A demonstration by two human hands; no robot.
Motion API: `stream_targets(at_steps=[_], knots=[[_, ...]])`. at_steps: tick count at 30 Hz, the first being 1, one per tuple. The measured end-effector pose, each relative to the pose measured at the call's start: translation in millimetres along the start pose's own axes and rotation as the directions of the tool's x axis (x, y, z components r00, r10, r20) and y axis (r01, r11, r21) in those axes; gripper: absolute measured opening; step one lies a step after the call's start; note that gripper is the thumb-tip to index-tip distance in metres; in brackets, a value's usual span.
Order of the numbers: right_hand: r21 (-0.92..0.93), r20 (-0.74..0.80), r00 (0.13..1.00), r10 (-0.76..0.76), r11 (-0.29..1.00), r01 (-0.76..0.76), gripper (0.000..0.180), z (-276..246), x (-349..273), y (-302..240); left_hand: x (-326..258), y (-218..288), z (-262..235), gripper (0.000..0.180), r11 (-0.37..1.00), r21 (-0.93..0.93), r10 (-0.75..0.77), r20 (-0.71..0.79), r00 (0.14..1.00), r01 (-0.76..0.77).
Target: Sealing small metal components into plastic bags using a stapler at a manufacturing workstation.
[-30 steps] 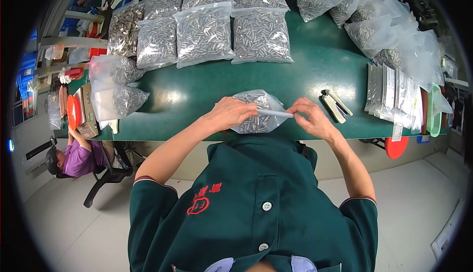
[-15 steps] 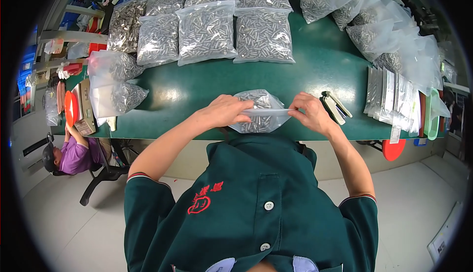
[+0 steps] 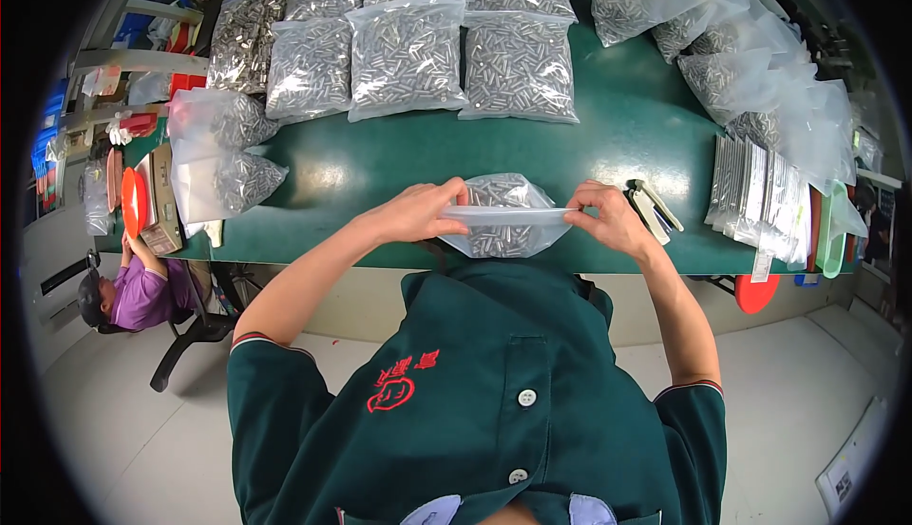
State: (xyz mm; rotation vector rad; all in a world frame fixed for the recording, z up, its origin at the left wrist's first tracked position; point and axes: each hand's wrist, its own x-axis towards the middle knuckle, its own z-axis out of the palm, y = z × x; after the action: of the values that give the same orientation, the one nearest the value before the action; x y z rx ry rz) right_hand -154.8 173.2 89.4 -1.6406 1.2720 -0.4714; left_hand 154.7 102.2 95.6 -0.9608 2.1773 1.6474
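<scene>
Green tabletop (image 3: 380,169), crowded at the far edge and right side with clear bags of small metal parts (image 3: 407,55). At the near edge, one small clear bag of metal parts (image 3: 503,226), pinched along its top strip: left hand (image 3: 418,213) gripping the left end, right hand (image 3: 608,221) the right end. Stapler (image 3: 651,210) just beside the right hand.

Left hand (image 3: 415,213) and right hand (image 3: 608,221) pinching clear bag of metal pins (image 3: 501,216), green table (image 3: 380,169)
</scene>
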Motion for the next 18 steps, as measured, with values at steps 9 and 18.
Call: stream_targets(at_steps=[9, 18], knots=[[-0.017, -0.05, 0.998, -0.042, 0.999, 0.042, 0.011, 2, -1, 0, -11, -2, 17, 0.029, 0.877, 0.462, 0.25, -0.208, 0.946, -0.13], [0.304, 0.143, 0.974, 0.175, 0.929, -0.212, 0.015, 2, 6, 18, -8, -19, 4, 0.02, 0.985, -0.114, 0.091, -0.266, 0.96, -0.126]])
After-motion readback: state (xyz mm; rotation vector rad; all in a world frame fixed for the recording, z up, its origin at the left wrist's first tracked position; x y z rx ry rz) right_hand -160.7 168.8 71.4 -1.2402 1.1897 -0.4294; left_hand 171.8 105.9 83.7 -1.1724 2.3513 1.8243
